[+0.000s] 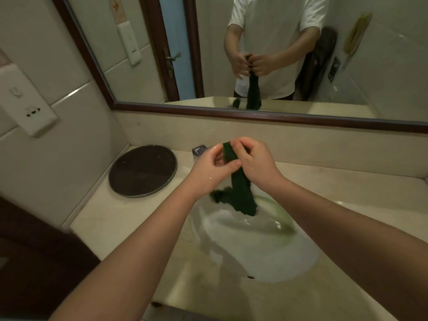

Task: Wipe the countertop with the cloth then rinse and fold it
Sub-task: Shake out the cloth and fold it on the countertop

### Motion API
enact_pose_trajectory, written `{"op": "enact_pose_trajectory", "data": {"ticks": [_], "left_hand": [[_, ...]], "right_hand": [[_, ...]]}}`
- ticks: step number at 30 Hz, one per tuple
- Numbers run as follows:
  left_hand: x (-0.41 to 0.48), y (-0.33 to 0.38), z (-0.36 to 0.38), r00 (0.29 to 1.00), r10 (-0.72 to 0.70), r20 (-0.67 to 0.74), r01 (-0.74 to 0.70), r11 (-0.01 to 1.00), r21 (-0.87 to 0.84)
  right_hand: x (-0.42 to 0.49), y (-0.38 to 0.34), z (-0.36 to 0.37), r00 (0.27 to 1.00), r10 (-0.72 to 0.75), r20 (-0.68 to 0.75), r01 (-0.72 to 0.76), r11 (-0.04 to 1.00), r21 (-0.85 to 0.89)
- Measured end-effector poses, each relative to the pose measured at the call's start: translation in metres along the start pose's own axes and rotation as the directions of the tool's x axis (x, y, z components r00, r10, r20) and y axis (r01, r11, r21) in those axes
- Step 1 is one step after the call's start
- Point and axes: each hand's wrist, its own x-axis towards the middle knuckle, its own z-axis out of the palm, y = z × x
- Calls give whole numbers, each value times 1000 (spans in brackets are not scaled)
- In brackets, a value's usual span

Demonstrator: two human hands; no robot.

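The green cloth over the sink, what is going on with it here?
A person stands at a bathroom countertop and holds a dark green cloth above the white basin. The left grip and the right grip both pinch its top end, close together, and the rest hangs down bunched toward the basin. Both grips look wet. The cloth is not yet folded. A round dark tray lies on the countertop at the left.
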Motion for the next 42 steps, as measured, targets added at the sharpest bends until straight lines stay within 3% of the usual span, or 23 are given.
{"op": "enact_pose_trajectory", "data": {"ticks": [4,7,11,14,18,22,28,33,36,42], "left_hand": [[4,7,-42,997,-55,-63,52,997,-54],[3,9,-74,993,-70,91,80,991,-111],[2,1,-110,925,-216,311,176,972,153],[-4,-18,-133,901,-301,313,256,950,178],[-6,-22,-153,891,-258,374,254,965,61],[-10,-22,-169,867,-274,416,206,958,201],[-40,-79,-203,860,-428,279,220,803,553],[-55,-102,-220,936,-343,-81,351,891,288],[-58,-94,-247,921,-258,-293,284,958,49],[-58,-58,-312,914,-110,-391,149,986,72]], "right_hand": [[11,-24,29,998,-17,-66,20,999,35],[20,-37,45,984,20,-178,-1,995,103],[33,-56,57,961,19,-275,20,990,137],[34,-62,68,961,35,-275,8,988,153],[29,-72,86,990,42,-137,-21,988,155],[41,-86,90,972,83,-220,-22,964,265],[50,-85,93,949,156,-275,-72,954,292],[55,-74,92,913,215,-347,-108,947,304],[59,-71,90,874,283,-395,-124,916,382],[76,-67,97,866,337,-369,-156,884,441]]}}
